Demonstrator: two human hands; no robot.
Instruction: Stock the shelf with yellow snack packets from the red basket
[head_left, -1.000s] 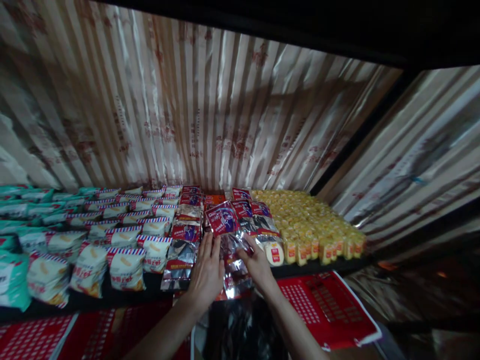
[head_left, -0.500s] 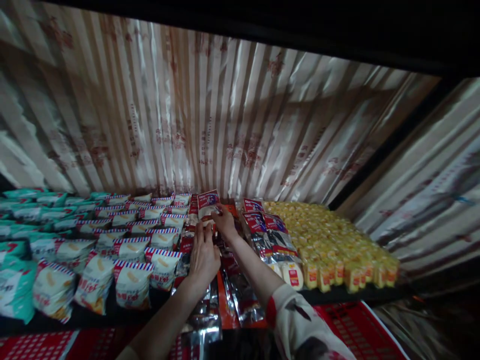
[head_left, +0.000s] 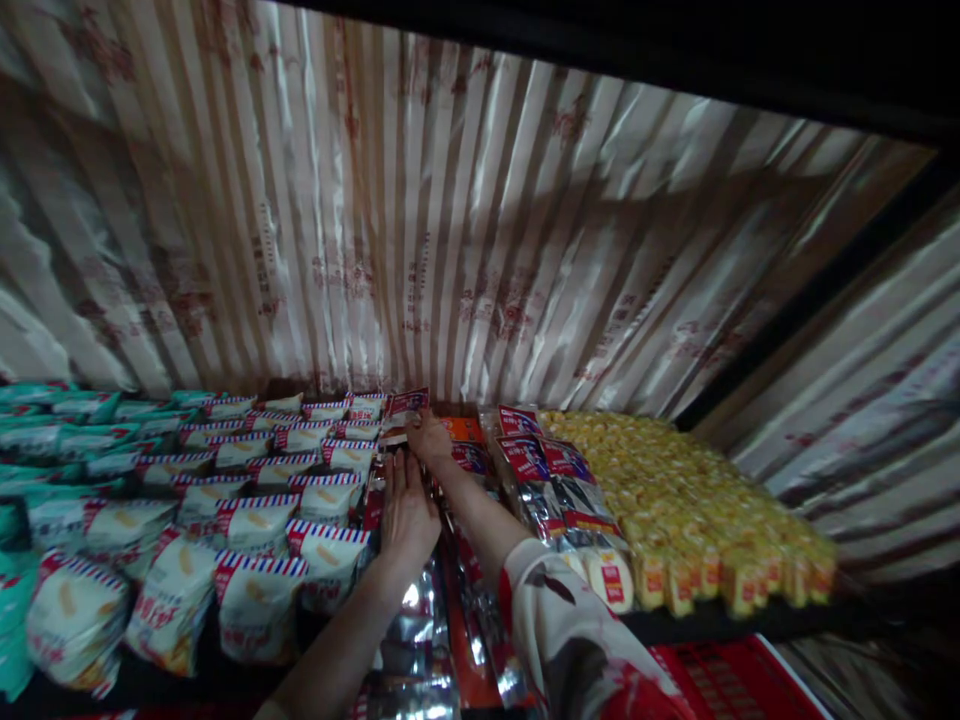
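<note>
My right hand (head_left: 430, 437) reaches to the back of a dark shelf and grips a red and silver snack packet (head_left: 406, 404) close to the striped back wall. My left hand (head_left: 407, 508) lies flat, fingers apart, on a row of the same red and silver packets (head_left: 420, 640) running front to back. Another row of these packets (head_left: 541, 470) lies just right of my right arm, whose patterned sleeve (head_left: 570, 640) shows at the bottom.
White packets with red and blue striped tops (head_left: 255, 520) fill the shelf to the left, teal packets (head_left: 37, 430) beyond them. Small yellow packets (head_left: 675, 510) cover the right part. A shiny striped sheet (head_left: 450, 230) lines the back. A red crate (head_left: 735, 680) sits below right.
My right hand has carried a red packet from the shelf's front to the far back. My left hand moved forward onto the packet row. The view has shifted closer to the shelf.
</note>
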